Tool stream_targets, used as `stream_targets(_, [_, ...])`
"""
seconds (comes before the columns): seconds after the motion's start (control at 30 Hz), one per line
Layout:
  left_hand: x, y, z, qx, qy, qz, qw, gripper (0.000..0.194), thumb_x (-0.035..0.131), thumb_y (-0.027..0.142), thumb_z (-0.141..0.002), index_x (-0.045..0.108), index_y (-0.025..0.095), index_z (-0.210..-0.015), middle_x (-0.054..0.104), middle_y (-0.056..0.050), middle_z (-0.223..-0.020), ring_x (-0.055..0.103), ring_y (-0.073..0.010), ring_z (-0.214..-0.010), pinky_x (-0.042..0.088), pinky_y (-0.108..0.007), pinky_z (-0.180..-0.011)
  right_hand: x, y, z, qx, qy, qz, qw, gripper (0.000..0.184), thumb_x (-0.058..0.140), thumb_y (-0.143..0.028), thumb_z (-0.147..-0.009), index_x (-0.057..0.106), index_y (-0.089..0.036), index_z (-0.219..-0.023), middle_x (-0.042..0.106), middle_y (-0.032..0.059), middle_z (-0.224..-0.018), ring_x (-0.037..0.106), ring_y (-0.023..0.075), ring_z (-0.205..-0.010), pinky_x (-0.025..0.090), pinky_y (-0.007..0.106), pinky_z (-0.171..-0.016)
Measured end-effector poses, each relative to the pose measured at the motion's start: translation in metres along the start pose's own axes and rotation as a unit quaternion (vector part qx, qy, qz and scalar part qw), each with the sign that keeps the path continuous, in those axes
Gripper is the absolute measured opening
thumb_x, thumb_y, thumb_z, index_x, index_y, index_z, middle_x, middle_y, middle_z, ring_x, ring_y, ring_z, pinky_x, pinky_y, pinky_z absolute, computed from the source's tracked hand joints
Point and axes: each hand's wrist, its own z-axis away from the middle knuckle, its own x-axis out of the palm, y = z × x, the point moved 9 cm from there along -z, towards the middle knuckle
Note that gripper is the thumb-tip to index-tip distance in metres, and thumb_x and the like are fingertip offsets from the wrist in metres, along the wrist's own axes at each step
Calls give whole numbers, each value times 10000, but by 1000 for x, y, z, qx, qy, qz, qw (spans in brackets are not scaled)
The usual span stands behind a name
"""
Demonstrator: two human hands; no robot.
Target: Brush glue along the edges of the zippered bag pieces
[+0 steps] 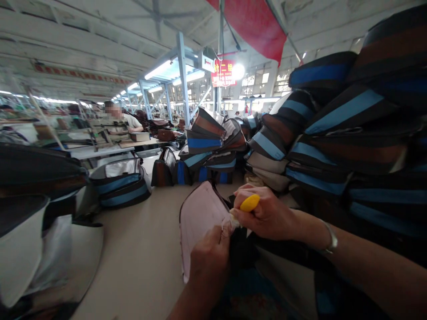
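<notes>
One broad, pale, smooth-topped counter point(143, 249), running beneath the nearby things. Along the right, a tall, uneven pile of dark fabric bag pieces with blue and brown bands point(347, 111). On the counter's far side, a smaller heap of similar striped pieces point(205, 143); farther left, a rounded dark bag piece with light blue bands and silvery lining point(123, 194). Nearer, a pale pink, curved panel with thin dark edging point(200, 213), just left of the fingers of the right hand point(270, 215) and partly beyond those of the left hand point(210, 258). Left fingers pinched on the panel's right margin. Right fingers wrapped round a rounded, bright yellow handle point(249, 203), close beside that same margin; lower end hidden. Around the right wrist, a narrow silver-coloured bracelet point(331, 239).
</notes>
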Motion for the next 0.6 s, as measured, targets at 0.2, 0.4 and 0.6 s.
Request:
stream_targets(0.2, [0,14,0,26,14,-12,999,267,466,104,-922,600,143,-1149,606,-40,-770,567,-184,-626,402,-294,-537,-1,4,-3,4,-17,78,997,227,514,-228,-907,454,-213,-689,498,-16,-620,484,147,-589,431,321,-727])
stream_targets(0.4, [6,23,6,53,-5,-13,999,183,512,104,-901,614,172,-1036,614,-46,-803,573,-191,-687,409,-296,-578,22,2,-6,-31,-84,142,986,215,499,-164,-841,427,-212,-644,490,-17,-573,433,135,-523,400,319,-704])
stream_targets(0.6, [-4,16,10,66,34,-14,997,251,464,111,-923,611,170,-1118,620,-43,-753,576,-177,-650,414,-277,-564,15,13,-7,12,-49,72,996,213,521,-239,-870,500,-202,-661,538,-1,-615,485,153,-586,396,324,-705])
